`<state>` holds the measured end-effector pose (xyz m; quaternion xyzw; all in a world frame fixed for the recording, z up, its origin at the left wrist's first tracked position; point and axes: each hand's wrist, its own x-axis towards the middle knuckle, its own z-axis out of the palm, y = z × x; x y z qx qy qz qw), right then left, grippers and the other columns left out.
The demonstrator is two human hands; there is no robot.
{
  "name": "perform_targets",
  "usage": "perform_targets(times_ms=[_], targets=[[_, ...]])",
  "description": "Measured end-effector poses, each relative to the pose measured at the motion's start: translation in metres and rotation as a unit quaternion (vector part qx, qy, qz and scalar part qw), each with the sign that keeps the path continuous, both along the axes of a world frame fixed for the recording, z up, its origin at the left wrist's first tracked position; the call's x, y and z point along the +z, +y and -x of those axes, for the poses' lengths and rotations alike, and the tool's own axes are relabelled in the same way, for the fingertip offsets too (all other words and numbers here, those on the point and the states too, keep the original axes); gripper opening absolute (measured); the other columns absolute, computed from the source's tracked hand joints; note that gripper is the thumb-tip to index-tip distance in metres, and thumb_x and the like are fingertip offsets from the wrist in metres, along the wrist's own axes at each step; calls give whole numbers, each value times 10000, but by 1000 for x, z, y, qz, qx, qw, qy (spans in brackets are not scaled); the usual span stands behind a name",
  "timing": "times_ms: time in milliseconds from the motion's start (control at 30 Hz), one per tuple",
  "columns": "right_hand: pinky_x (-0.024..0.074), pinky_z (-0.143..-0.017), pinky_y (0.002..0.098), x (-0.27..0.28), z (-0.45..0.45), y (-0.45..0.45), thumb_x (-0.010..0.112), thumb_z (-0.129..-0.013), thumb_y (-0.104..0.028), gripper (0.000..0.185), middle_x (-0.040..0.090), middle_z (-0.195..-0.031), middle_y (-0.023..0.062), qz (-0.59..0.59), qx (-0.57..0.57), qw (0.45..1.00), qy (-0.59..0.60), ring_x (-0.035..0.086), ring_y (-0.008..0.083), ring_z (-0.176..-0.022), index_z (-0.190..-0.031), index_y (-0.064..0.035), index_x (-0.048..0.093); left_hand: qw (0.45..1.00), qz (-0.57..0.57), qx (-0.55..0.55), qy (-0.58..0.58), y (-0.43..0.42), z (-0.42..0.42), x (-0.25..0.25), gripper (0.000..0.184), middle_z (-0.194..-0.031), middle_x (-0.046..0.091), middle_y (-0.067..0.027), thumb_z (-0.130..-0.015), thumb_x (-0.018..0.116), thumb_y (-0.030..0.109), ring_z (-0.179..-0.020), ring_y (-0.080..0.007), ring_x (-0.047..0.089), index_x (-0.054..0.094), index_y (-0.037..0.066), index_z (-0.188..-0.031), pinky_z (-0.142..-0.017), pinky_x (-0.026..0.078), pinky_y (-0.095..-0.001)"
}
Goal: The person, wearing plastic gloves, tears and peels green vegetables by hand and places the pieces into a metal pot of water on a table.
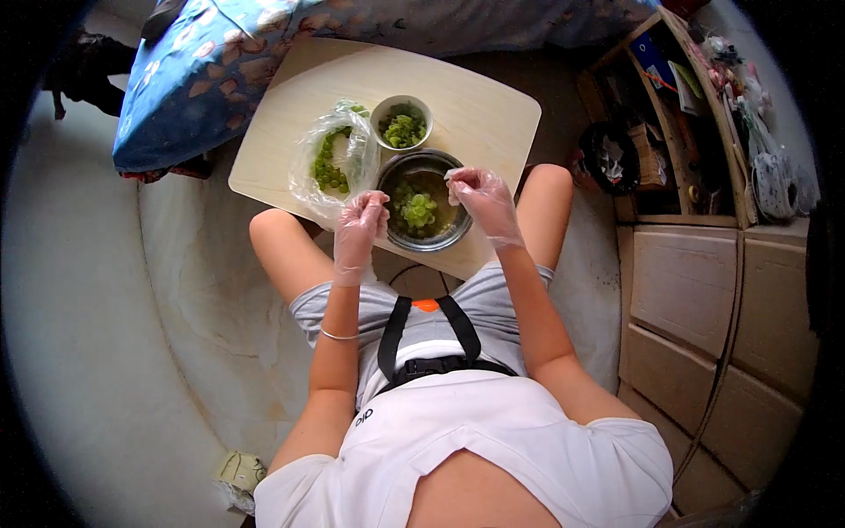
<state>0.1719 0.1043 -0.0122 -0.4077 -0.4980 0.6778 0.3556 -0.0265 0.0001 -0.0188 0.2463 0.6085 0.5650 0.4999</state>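
Observation:
Both hands wear clear plastic gloves. My left hand (355, 231) is closed with its fingertips pinched together at the left rim of a metal bowl (458, 231). My right hand (486, 204) is also closed, fingers curled into a pinch over the bowl's right side. What either pinch holds, if anything, is too small to make out. Inside the metal bowl lies a heap of pale green, peeled-looking grapes (417, 209) in murky liquid. Left of it, a clear plastic bag (304, 180) lies open around green grapes (327, 172). Behind stands a white bowl (376, 119) with green skin-like pieces (403, 130).
Everything stands on a low, pale wooden table (497, 114) between my knees. A bed with a blue floral cover (189, 97) borders its far left. To the right are a wooden shelf (682, 216) and a dark bin (609, 158). A crumpled package (239, 480) lies on the floor at lower left.

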Motion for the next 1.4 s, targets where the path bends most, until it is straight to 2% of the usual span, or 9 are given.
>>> perform_targets(times_ms=[267, 367, 467, 733, 900, 1100, 1267, 1333, 1400], targets=[[526, -677, 269, 46, 59, 59, 608, -853, -69, 158, 677, -822, 86, -213, -21, 972, -98, 645, 144, -740, -982, 0, 667, 994, -6, 99, 43, -9, 43, -8, 188, -728, 577, 24, -966, 559, 205, -569, -24, 458, 649, 48, -917, -510, 354, -180], [526, -775, 367, 40, 80, 88, 602, -832, -65, 185, 679, -903, 160, -457, -4, 875, -156, 661, 301, -827, -998, -35, 678, 994, -38, 99, 32, -10, 56, -11, 173, -794, 600, 2, -966, 551, 177, -576, -26, 461, 654, 39, -983, -516, 365, -184], [514, -785, 360, -30, 98, 111, 598, -817, -44, 196, 681, -897, 160, -511, 52, 810, -284, 659, 281, -819, -992, -35, 685, 991, -20, 110, 72, -7, 62, -6, 173, -856, 614, -18, -956, 548, 128, -593, -29, 472, 645, 26, -1057, -523, 379, -187], [527, -734, 396, -37, 87, 102, 631, -789, -90, 107, 679, -819, 155, -326, -14, 921, -212, 660, 306, -764, -866, -53, 696, 981, 8, 106, 164, 8, 109, -29, 230, -828, 635, -30, -914, 585, 96, -604, -44, 487, 630, 1, -1118, -525, 388, -193], [527, -761, 398, -65, 88, 111, 594, -818, -119, 137, 682, -888, 152, -407, 58, 863, -294, 656, 303, -805, -903, -69, 689, 942, 16, 56, 329, 26, 129, -45, 236, -798, 653, -70, -865, 596, 118, -711, -155, 609, 669, 21, -1068, -629, 480, -293], [519, -792, 371, -74, 98, 115, 566, -838, -71, 181, 676, -966, 151, -416, 70, 856, -300, 659, 287, -890, -974, -64, 686, 757, 28, -86, 647, 43, 134, -69, 212, -974, 664, -169, -851, 583, 192, -858, -391, 639, 668, 95, -1019, -769, 520, -438], [531, -742, 347, -69, 93, 111, 526, -857, -31, 202, 682, -985, 138, -403, 48, 873, -272, 661, 256, -853, -997, -39, 671, 664, 153, -163, 714, 62, 126, -79, 183, -888, 674, -171, -819, 538, 128, -793, -327, 666, 683, 52, -902, -707, 531, -444], [541, -688, 323, -67, 92, 112, 503, -854, -42, 226, 680, -897, 109, -70, 49, 986, -143, 640, 197, -701, -999, -50, 676, 639, 136, -196, 732, 69, 128, -88, 186, -872, 676, -172, -816, 528, 119, -769, -329, 672, 690, 53, -881, -690, 535, -449], [525, -657, 286, -64, 87, 114, 513, -855, -23, 220, 672, -888, 110, 18, 49, 998, -37, 625, 167, -691, -1021, -29, 657, 632, 166, -201, 729, 74, 130, -98, 177, -853, 677, -173, -801, 530, 102, -768, -331, 675, 699, 55, -827, -688, 534, -454]])
